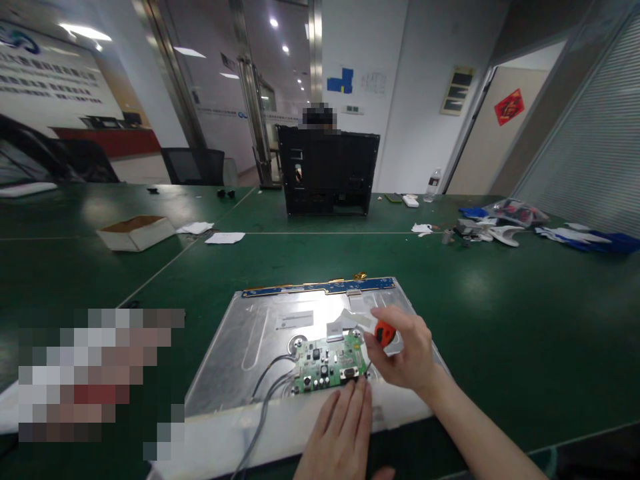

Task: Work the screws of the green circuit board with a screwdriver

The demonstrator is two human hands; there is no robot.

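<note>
A green circuit board [325, 363] is fixed on the back of a silver metal display panel [235, 347] lying on the table. My right hand [410, 353] grips the short orange-and-black handle of a screwdriver [385, 333] above the board's right side. Its thin shaft slants down to the board's lower right corner; the tip is too small to make out. My left hand [345, 427] lies flat, fingers stretched, with its fingertips at the board's lower edge. Grey and black cables [270, 400] run from the board's left side. A blue circuit strip [320, 288] lines the panel's far edge.
Across the green table [500, 300], a person sits behind an upright black panel [330, 170]. An open box [137, 233] and papers [225, 238] lie at left. A bottle [433, 185] and a cluttered heap [515, 212] are at right. A pixelated area covers the near left.
</note>
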